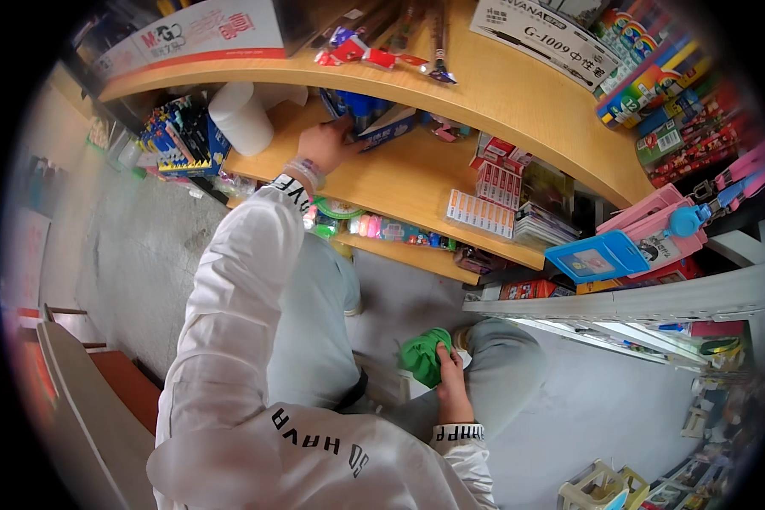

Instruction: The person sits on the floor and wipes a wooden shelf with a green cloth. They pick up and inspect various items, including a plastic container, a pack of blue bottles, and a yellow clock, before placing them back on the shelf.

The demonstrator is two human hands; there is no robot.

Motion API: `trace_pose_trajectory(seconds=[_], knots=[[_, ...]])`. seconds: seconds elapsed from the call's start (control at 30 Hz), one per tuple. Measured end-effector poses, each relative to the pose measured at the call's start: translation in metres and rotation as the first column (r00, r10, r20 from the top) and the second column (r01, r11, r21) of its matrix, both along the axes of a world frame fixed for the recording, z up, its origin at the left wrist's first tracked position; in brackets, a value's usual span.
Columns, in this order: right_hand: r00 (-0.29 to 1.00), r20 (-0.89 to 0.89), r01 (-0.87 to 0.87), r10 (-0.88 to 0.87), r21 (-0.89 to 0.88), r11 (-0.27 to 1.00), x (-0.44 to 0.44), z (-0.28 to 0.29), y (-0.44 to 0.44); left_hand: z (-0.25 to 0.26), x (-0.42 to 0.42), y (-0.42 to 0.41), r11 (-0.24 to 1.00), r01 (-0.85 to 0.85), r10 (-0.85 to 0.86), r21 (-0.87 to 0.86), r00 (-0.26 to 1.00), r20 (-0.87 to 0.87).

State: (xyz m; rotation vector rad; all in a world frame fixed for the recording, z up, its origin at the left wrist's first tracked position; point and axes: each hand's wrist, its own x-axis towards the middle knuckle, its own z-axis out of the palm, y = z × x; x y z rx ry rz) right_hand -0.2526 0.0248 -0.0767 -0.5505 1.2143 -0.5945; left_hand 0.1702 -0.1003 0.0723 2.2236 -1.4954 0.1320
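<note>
My left hand [328, 145] reaches onto the middle shelf and grips the near left corner of a blue cardboard box [387, 132]. Blue-capped items [361, 105] stand inside the open box, which sits tilted on the wooden shelf. Beside it on the left is a white cylindrical roll or container [241, 121]. Low by my right knee, my right hand [454, 376] holds a bunched green cloth [424, 358] between thumb and fingers. The fingertips of my left hand are partly hidden against the box.
A curved wooden shelf [382, 80] overhangs the box. Pens [175, 137] stand at the left; small packaged boxes [481, 213] lie at the right. Badge holders [596, 256] hang beside a white metal rack [625, 303]. A chair [76, 408] is at lower left, a plastic stool [593, 488] at lower right.
</note>
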Motion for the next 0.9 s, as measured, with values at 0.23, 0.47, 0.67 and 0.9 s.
trace_pose_trajectory(seconds=[0.23,0.47,0.67,0.9], knots=[[0.998,-0.053,-0.033,0.033,0.012,0.999,0.005,0.008,0.004,0.002,0.023,0.049,0.996,0.073,-0.071,-0.056,0.997,0.038],[0.996,-0.070,-0.052,0.052,-0.010,0.999,0.004,-0.001,0.009,-0.007,0.015,0.037,0.995,0.008,-0.006,-0.101,1.000,0.016],[0.990,-0.139,0.009,-0.004,0.038,0.999,0.007,0.008,0.009,-0.004,0.019,0.042,0.990,0.089,-0.082,-0.109,0.995,0.063],[0.993,-0.105,-0.059,0.060,0.014,0.998,0.007,0.009,0.011,0.006,0.025,0.040,0.991,0.117,-0.120,-0.069,0.992,-0.043]])
